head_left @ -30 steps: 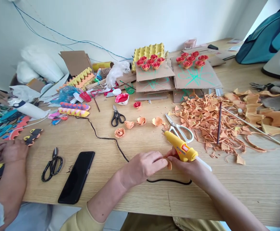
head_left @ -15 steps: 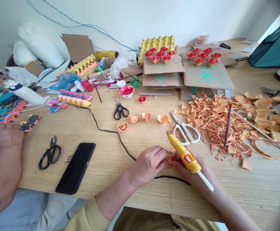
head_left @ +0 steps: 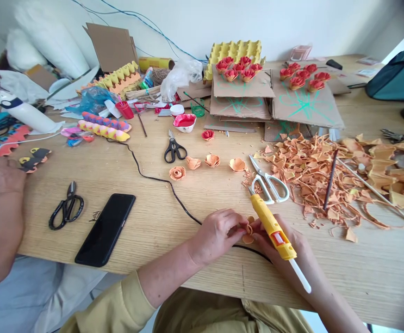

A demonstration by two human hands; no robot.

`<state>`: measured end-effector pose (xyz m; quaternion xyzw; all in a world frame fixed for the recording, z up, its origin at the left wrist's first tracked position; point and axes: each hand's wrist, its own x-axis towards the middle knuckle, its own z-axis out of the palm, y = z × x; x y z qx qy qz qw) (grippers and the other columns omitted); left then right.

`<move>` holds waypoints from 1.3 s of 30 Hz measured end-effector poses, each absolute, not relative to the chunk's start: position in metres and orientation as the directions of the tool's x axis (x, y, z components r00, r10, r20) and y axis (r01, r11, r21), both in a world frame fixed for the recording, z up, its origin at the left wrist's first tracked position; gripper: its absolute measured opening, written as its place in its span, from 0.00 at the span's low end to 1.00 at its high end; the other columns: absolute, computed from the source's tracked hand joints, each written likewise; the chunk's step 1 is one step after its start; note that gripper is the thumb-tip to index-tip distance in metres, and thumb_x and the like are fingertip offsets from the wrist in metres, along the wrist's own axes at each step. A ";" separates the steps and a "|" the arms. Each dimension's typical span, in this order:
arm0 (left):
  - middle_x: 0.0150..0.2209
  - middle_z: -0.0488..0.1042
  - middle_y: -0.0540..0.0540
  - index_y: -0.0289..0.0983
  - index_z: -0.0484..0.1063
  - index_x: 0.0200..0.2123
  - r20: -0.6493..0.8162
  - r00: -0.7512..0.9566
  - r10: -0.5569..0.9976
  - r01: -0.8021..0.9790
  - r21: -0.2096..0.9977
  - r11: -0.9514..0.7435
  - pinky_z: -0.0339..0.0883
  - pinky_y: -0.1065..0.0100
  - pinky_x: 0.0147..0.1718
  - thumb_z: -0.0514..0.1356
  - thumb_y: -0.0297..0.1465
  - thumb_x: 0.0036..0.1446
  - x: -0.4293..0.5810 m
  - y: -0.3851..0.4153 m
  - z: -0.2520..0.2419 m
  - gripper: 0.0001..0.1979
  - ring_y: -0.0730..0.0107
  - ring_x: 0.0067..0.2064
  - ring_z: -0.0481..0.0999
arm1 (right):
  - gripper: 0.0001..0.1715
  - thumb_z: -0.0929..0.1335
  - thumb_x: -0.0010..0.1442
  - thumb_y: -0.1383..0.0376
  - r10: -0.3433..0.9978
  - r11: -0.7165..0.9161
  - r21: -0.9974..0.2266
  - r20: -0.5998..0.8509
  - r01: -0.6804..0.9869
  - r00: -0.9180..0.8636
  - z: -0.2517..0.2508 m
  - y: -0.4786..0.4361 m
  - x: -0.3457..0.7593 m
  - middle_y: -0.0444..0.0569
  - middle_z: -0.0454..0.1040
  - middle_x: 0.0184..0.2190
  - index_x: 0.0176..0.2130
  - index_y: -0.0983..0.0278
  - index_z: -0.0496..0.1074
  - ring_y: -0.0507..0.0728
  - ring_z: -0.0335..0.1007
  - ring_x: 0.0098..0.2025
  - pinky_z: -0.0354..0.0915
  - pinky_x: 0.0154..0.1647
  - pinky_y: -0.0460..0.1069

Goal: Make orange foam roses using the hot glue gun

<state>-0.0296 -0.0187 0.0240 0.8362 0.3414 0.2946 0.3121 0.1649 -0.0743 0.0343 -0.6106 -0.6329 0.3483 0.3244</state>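
Observation:
My left hand [head_left: 219, 236] pinches a small orange egg-carton flower [head_left: 248, 235] between thumb and fingertips. My right hand [head_left: 281, 245] steadies the flower's other side with its fingertips. A yellow hot glue gun [head_left: 271, 222] lies along that same hand, held in it, with its nozzle pointing away from me and a white glue stick [head_left: 301, 276] sticking out of the back. Beyond my hands sit several orange flowers, among them a rolled one [head_left: 177, 173] and an open cup [head_left: 238, 164]. White-handled scissors [head_left: 270, 181] lie just past the nozzle.
Orange scraps [head_left: 302, 171] are heaped at the right. A black phone [head_left: 105, 230] and black scissors [head_left: 67, 206] lie left, near another person's arm [head_left: 2, 217]. A black cord [head_left: 142, 175] crosses the table. Red flowers [head_left: 238, 69] stand on cardboard behind a red paint dish [head_left: 184, 123].
The view has shifted slightly. The orange flower between my fingertips has turned, showing more of its petals. The glue gun stays in my right hand. The other person's hand has moved a little left.

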 end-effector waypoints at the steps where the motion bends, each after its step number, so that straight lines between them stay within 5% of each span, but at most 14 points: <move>1: 0.35 0.79 0.47 0.36 0.75 0.39 0.277 0.596 0.753 0.394 0.717 -0.575 0.73 0.66 0.41 0.63 0.24 0.62 -0.029 -0.019 0.024 0.03 0.66 0.38 0.79 | 0.09 0.69 0.65 0.57 0.999 0.016 -0.831 -0.008 0.556 -0.041 0.034 -0.075 0.165 0.50 0.81 0.42 0.41 0.59 0.71 0.58 0.79 0.36 0.72 0.38 0.50; 19: 0.35 0.74 0.48 0.37 0.71 0.38 0.240 0.657 0.715 0.368 0.725 -0.582 0.72 0.69 0.37 0.57 0.21 0.62 -0.028 -0.020 0.024 0.06 0.69 0.35 0.76 | 0.01 0.67 0.65 0.65 0.996 0.088 -0.748 0.073 0.658 -0.050 0.020 -0.081 0.169 0.47 0.78 0.34 0.38 0.58 0.68 0.59 0.78 0.36 0.69 0.36 0.50; 24: 0.34 0.75 0.48 0.37 0.71 0.36 0.189 0.689 0.699 0.345 0.764 -0.546 0.71 0.69 0.37 0.64 0.26 0.61 -0.028 -0.014 0.031 0.04 0.68 0.36 0.77 | 0.04 0.67 0.65 0.65 0.997 0.081 -0.748 0.072 0.659 -0.040 0.019 -0.081 0.169 0.47 0.79 0.37 0.42 0.58 0.69 0.58 0.78 0.35 0.69 0.36 0.50; 29: 0.30 0.74 0.52 0.36 0.68 0.30 0.120 0.671 0.731 0.382 0.790 -0.480 0.67 0.72 0.33 0.69 0.24 0.56 -0.024 -0.010 0.037 0.10 0.72 0.32 0.75 | 0.04 0.68 0.65 0.62 0.999 0.043 -0.776 0.038 0.629 -0.022 0.021 -0.079 0.167 0.47 0.79 0.36 0.41 0.59 0.70 0.58 0.78 0.34 0.70 0.35 0.50; 39: 0.29 0.73 0.53 0.35 0.71 0.30 0.054 0.619 0.784 0.366 0.863 -0.348 0.64 0.76 0.28 0.67 0.22 0.53 -0.019 -0.012 0.038 0.08 0.76 0.28 0.72 | 0.08 0.68 0.63 0.58 1.000 -0.025 -0.868 -0.021 0.496 0.014 0.027 -0.072 0.168 0.49 0.81 0.39 0.40 0.59 0.71 0.60 0.79 0.37 0.72 0.41 0.53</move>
